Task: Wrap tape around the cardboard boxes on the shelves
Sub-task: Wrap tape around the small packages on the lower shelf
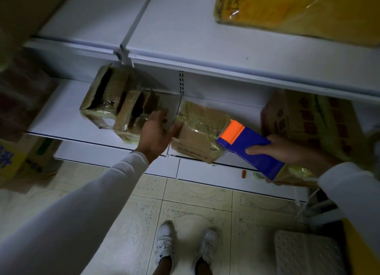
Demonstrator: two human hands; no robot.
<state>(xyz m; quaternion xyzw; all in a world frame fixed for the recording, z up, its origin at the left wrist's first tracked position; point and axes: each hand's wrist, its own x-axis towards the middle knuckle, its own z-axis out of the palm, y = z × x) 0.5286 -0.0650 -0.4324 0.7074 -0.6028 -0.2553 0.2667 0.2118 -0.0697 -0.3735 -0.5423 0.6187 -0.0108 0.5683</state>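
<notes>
Four taped boxes are counted on the shelf (61,118). The middle box (198,131) is touched by the spread left hand (158,131); one dispenser (249,149) is gripped by the right hand (277,149).

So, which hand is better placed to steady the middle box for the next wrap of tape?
The left hand: it is open right beside the middle box, while the right hand grips the tape dispenser.

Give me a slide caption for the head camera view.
Left hand reaches for a taped cardboard box while right hand holds the tape dispenser.
</notes>
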